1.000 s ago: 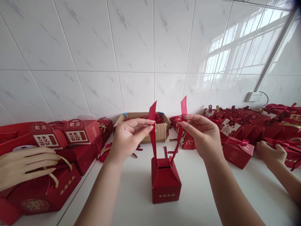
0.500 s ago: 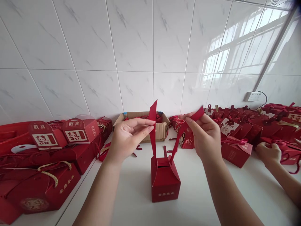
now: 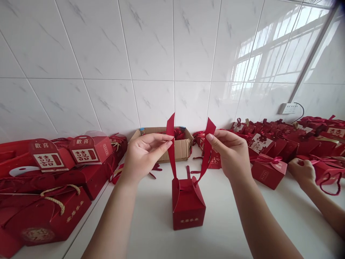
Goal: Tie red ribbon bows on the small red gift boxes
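Observation:
A small red gift box (image 3: 189, 212) with gold lettering stands upright on the white table in front of me. A red ribbon (image 3: 171, 160) passes through the top of its flaps, and its two ends rise apart in a V. My left hand (image 3: 149, 153) pinches one end between thumb and fingers. The other end is pinched by my right hand (image 3: 229, 151) at about the same height. Both angled ribbon tips stick up above my fingers.
Behind the box stands an open cardboard carton (image 3: 182, 149) holding red ribbon. Larger red boxes (image 3: 54, 216) are stacked on the left. Many finished-looking red boxes (image 3: 269, 172) fill the right side, where another person's hand (image 3: 303, 172) touches a ribboned box.
My right hand has turned its ribbon end from slanting sideways to pointing up. Both ends now stand more evenly. The view has shifted slightly.

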Available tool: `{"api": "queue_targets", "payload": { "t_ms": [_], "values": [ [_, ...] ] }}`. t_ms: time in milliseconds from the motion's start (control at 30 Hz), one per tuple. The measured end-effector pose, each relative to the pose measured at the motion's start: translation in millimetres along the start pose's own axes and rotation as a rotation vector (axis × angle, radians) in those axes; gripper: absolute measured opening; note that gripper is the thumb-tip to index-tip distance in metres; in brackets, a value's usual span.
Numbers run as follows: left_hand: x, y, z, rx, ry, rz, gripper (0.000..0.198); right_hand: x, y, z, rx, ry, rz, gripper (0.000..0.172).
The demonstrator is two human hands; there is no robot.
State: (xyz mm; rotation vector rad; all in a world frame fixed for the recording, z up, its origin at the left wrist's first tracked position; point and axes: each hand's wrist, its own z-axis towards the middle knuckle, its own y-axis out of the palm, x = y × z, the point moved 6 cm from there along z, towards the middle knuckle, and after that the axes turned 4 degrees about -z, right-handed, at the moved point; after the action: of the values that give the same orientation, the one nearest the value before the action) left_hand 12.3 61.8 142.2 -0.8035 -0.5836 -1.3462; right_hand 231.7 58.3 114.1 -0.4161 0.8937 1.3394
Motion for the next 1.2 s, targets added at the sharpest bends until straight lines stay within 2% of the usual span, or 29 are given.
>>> {"api": "queue_targets", "payload": {
  "t_ms": [200,467,633,833,1033,1133,1200],
  "values": [
    [3.2,-2.6,-1.7,0.047,0.093,-0.058,0.011,2.5,-0.7,1.3,-0.024,0.083,0.113,0.012],
    [8.0,3.3,-5.2,0.101,0.211,-0.041,0.011,-3.9,-5.3,0.9,0.004,0.064,0.108,0.013],
    [8.7,5.7,-5.7,0.093,0.264,0.001,0.01,-5.1,-5.8,1.4,0.024,0.048,0.135,0.012],
    [8.1,7.3,-5.4,0.071,0.284,0.017,0.011,-4.3,-6.2,2.8,0.025,0.037,0.109,0.011],
    [8.8,6.8,-6.7,0.129,0.286,0.015,0.008,-4.6,-5.8,2.6,0.019,0.045,0.167,0.011],
    [6.6,5.7,-6.2,0.173,0.223,-0.032,0.02,-5.8,-2.9,2.2,-0.021,0.067,0.209,0.009],
    [4.3,7.2,-5.6,0.161,0.174,-0.062,0.025,-5.7,0.2,1.7,-0.063,0.087,0.226,0.009]
  ]
}}
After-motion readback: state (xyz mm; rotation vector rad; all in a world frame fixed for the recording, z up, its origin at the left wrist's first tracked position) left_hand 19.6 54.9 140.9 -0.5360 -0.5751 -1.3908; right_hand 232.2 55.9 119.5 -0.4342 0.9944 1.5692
